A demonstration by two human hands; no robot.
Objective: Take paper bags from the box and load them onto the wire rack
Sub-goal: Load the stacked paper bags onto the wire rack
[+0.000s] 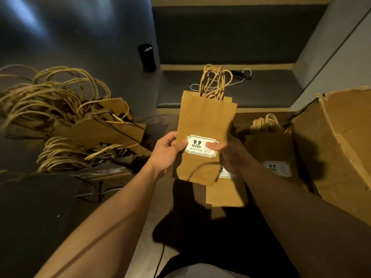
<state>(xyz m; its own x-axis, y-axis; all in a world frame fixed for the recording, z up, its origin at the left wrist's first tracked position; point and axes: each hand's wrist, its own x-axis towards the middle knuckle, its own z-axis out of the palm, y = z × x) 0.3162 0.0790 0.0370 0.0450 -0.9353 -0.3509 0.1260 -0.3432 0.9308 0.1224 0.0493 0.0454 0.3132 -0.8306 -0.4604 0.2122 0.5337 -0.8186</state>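
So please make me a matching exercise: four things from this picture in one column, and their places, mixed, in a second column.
Things:
1. held paper bags
2. cardboard box
3. black cylinder
4. bags on the wire rack

Places:
A. at the right edge
B. on the left, handles fanned out
C. standing on the floor beside the bench
D. in the centre, between left hand and right hand

Pairs: 1-D, 2-A, 3-C, 4-B

Dim warm light, deep shadows below, glare top left, edges warped, blurred.
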